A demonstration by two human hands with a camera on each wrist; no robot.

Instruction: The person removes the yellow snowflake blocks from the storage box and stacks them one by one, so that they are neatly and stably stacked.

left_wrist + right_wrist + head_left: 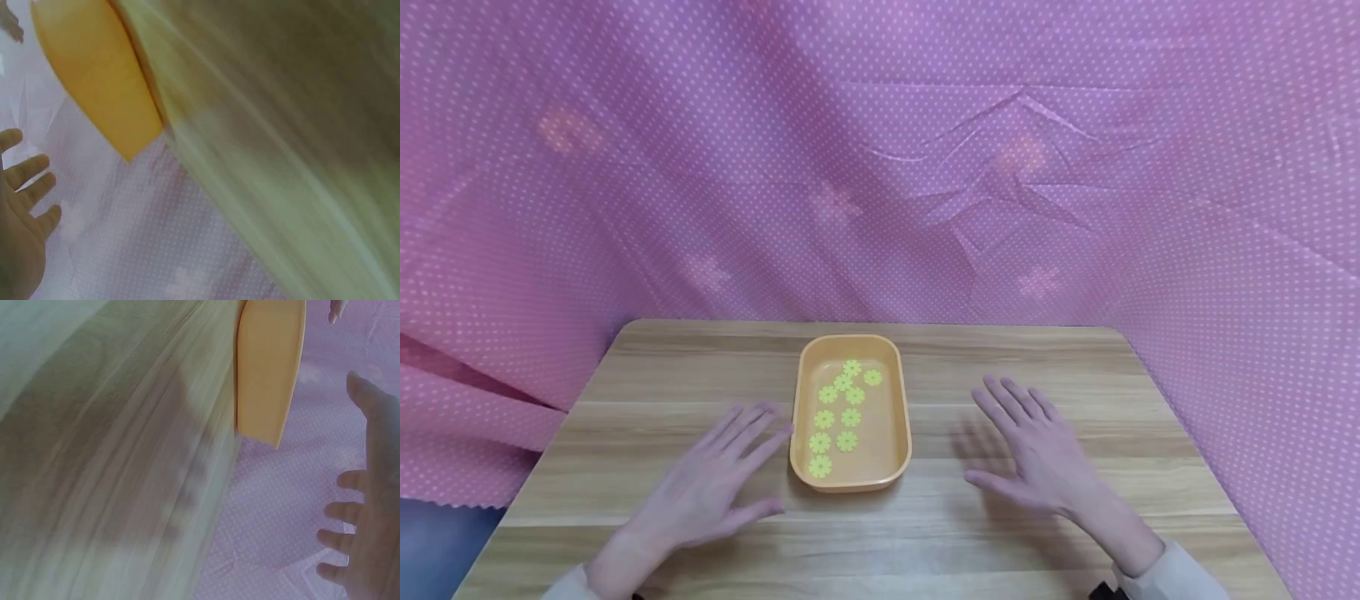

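An orange-yellow rectangular tray [887,433] with rounded corners stands on the wooden table. Several flat yellow flower-shaped pieces [847,441] lie inside it, mostly toward its left side. My left hand [707,479] is left of the tray, fingers straight and spread, the index fingertip close to the rim; whether it touches cannot be told. To the right, my right hand [1037,458] hovers over the table with fingers spread, apart from the tray, its shadow beneath. Both hands hold nothing. Each wrist view shows the tray's outer wall [100,75] and part of a hand.
The light wooden table [940,550] has rounded far corners. Pink-purple dotted cloth [880,208] hangs behind it and along both sides. Something blue [445,546] shows at the lower left, beyond the table's edge.
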